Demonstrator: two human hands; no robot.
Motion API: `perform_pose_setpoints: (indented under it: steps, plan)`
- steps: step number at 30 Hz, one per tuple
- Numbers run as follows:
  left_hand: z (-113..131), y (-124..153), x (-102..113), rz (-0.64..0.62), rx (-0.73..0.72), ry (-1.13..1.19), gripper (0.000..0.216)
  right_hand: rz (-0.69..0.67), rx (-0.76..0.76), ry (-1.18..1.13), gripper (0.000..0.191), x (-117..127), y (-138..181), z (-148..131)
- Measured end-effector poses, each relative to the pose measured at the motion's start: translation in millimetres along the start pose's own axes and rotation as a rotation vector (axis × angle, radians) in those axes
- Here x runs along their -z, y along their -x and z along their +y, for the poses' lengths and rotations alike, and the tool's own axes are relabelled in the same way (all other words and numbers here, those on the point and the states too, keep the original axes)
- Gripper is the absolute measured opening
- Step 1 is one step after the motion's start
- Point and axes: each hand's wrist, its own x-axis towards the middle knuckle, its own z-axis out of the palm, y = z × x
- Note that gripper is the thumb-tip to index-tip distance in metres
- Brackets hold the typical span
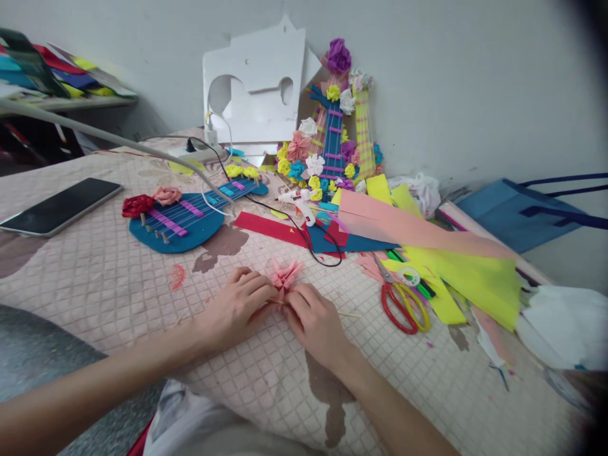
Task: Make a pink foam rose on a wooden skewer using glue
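A pink paper flower (285, 275) stands between my two hands, its base pinched in my fingertips. My left hand (243, 297) is closed at the flower's left side, and my right hand (316, 320) is closed at its right. A thin wooden stick (349, 313) pokes out past my right hand; how it meets the flower is hidden by my fingers. Farther back on the left lies a blue paper guitar (190, 218) with purple strips and strings, a red paper flower (137, 206) and a pink paper rose (167, 196) at its edge.
Scissors (403, 307) with red and yellow handles lie at right, near yellow paper sheets (475, 278). A white glue gun (301, 201) with a black cord sits behind a red strip (270, 229). A phone (61, 206) rests at left. Flower-decorated guitars (334, 139) lean on the wall.
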Motion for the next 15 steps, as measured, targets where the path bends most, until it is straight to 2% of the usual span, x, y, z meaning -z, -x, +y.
perform_pose_setpoints:
  steps: [15]
  plan:
    - [4.8, -2.0, 2.6, -0.02, 0.036, -0.013, 0.019, -0.008, -0.02, -0.039, 0.012, 0.3, 0.8, 0.0]
